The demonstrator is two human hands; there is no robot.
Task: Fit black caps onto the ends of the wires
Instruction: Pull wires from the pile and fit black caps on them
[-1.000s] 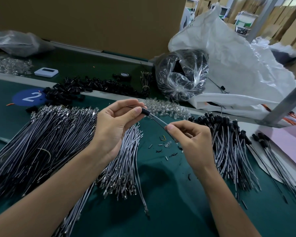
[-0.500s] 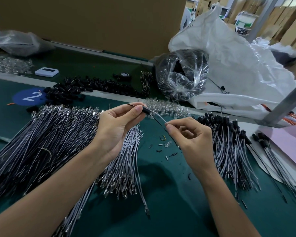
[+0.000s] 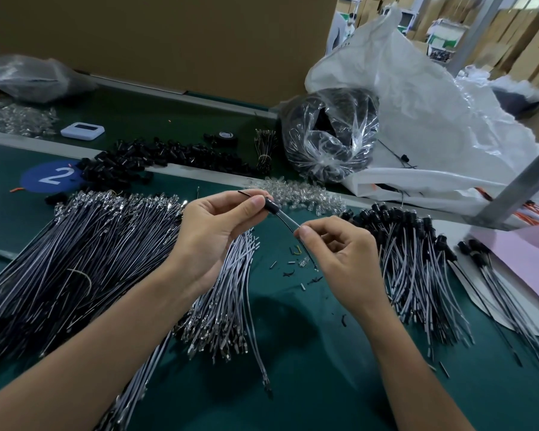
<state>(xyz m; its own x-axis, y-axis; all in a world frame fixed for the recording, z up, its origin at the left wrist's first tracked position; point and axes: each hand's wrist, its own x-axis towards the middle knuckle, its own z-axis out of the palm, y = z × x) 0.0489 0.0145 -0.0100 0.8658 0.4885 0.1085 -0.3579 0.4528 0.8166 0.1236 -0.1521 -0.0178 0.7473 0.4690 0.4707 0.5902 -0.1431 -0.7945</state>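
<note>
Your left hand [image 3: 213,231] pinches one black cap [image 3: 269,204] between thumb and forefinger, while your right hand [image 3: 339,259] nips a single wire [image 3: 286,219] just short of the cap. Both are held up in the air well to the right of the blue "2" marker [image 3: 52,177]. A thin dark tip [image 3: 242,192] pokes out beyond the left thumb (whether it is the wire's end come through the cap cannot be told).

Judging by its bow between your hands, the wire is light and limp and likely to buckle if pushed from far back, so hold it close to the end. The cap looks small, smooth and hard, easy to lose from a slack pinch.

The count is one cap and one wire in hand. Three heaps are each too many to count:
- uncapped wires [image 3: 91,259], below and right of the marker
- loose caps [image 3: 156,160], just right of it
- capped wires [image 3: 417,259], far to its right
</note>
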